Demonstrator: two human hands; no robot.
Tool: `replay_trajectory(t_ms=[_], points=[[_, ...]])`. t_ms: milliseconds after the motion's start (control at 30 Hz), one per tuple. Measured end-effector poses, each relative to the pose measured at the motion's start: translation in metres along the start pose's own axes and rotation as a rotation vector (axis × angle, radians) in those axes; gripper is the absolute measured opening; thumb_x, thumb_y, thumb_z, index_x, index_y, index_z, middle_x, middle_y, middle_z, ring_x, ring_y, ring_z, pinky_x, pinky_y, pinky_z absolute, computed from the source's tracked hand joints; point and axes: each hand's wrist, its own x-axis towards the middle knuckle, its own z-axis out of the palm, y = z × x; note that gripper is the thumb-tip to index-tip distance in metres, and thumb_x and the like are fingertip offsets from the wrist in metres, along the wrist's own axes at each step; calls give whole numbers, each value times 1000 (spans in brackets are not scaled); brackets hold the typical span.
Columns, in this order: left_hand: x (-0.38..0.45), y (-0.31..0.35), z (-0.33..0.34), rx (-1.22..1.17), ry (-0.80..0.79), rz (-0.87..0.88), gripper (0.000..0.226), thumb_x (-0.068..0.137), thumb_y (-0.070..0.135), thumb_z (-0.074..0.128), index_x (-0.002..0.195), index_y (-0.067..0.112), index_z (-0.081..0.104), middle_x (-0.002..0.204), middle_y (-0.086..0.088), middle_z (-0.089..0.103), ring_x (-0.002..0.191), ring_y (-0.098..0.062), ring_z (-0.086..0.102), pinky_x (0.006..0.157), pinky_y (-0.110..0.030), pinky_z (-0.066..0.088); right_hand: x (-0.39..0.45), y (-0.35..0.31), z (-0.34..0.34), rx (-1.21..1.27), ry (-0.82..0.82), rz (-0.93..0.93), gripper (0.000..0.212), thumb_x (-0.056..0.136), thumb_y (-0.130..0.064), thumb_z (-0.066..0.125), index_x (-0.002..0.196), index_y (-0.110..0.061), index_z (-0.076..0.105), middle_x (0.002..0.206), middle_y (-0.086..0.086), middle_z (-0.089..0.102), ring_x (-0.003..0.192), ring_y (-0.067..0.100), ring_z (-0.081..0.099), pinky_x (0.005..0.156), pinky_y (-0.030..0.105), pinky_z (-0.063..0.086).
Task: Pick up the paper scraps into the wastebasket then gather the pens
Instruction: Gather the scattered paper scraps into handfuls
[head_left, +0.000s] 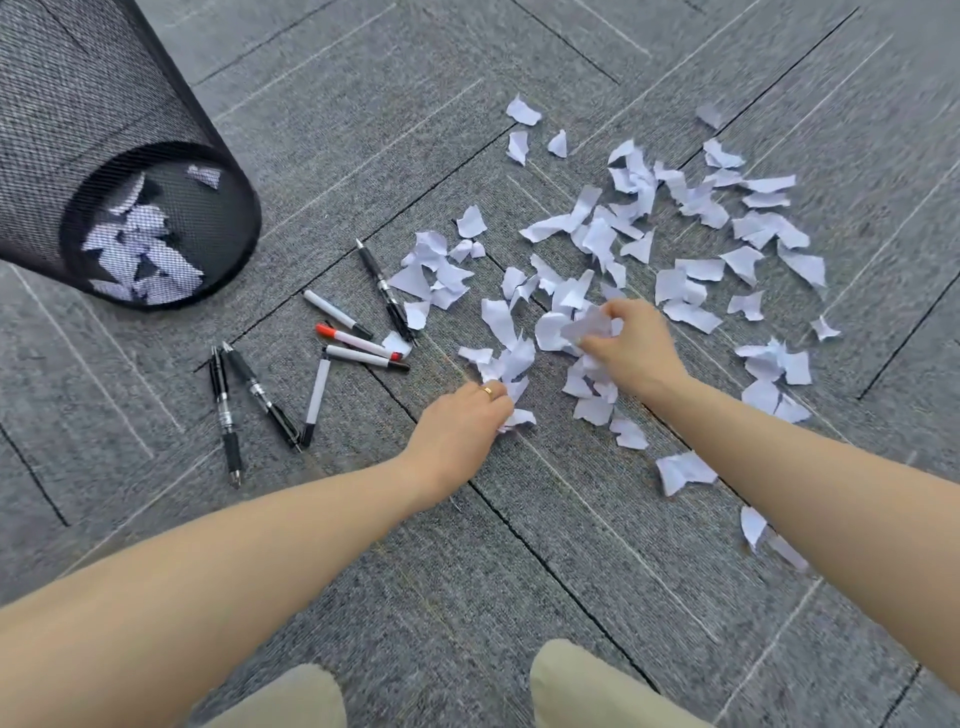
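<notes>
Many white paper scraps (691, 234) lie scattered over the grey carpet, mostly right of centre. My right hand (631, 348) grips a small bunch of scraps (589, 327) in the middle of the pile. My left hand (462, 423), with a ring on one finger, pinches scraps (514, 418) at the pile's near left edge. Several pens and markers (358, 343) lie loose on the carpet left of the scraps, one marker with a red cap. A black mesh wastebasket (218, 208) stands at the upper left, holding several scraps.
Grey carpet tiles (519, 571) with dark seams cover the floor. My knees in beige trousers (587, 686) show at the bottom edge. A few stray scraps (680, 470) lie near my right forearm.
</notes>
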Motion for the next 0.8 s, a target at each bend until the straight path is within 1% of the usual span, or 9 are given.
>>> replay_trajectory(t_ms=[100,200,267,300,367,533,600,700,800], points=[[4,3,-2,-74,-6,-61,21,91,-1,42,80,16,36,92,-3,47,74,-27,49,57,-38,40,0,12,9,-70,-71,-20,41,82,-10,66,119,-5,49,129,13,47,94,16,49,86,27,40],[9,2,-7,-139,-59,-85,15,93,6,41,81,14,38,85,-2,45,75,-28,50,64,-40,42,0,21,12,-117,-81,-25,45,82,-7,66,122,-7,46,130,13,44,94,18,50,85,27,41],[10,-1,-9,-215,-65,-119,10,92,9,43,82,11,43,86,-4,52,77,-29,53,68,-42,45,0,22,12,-125,-55,-35,25,83,-5,63,106,-5,54,111,14,55,84,20,51,77,29,45],[11,-1,-9,-262,-62,-146,9,92,10,45,83,11,43,84,-4,53,75,-27,52,66,-41,44,-1,22,11,-131,-54,-36,8,84,-4,61,88,-9,55,91,10,57,73,19,48,65,31,45],[12,-1,-10,-377,-60,-213,6,91,11,48,89,12,43,78,-1,51,65,-18,47,58,-35,37,-3,23,13,-159,-35,-43,32,85,-5,56,62,-18,38,64,-2,42,55,14,37,47,26,28],[16,-5,-18,-529,-75,-337,18,91,6,48,107,14,52,82,1,54,72,-20,49,62,-30,39,-4,23,9,-161,-42,-12,30,87,-9,55,62,-16,40,62,-2,43,48,10,36,45,25,24],[18,-7,-23,-559,-65,-393,16,91,5,50,103,10,60,90,-3,60,72,-18,51,61,-25,40,-3,20,6,-89,-51,35,26,86,-14,60,64,-10,46,60,2,44,49,15,36,47,26,26],[21,-14,-41,-664,-30,-450,7,90,9,56,91,10,63,84,-4,61,62,-15,55,50,-23,40,-3,2,1,154,-110,140,22,83,-23,68,89,-4,61,69,3,55,52,16,42,50,25,36],[23,-25,-75,-949,27,-487,2,89,10,61,90,8,62,82,-5,60,65,-15,62,64,-29,55,1,-32,-5,530,-217,260,35,80,-22,70,106,-2,60,88,7,63,66,14,54,62,26,50]])
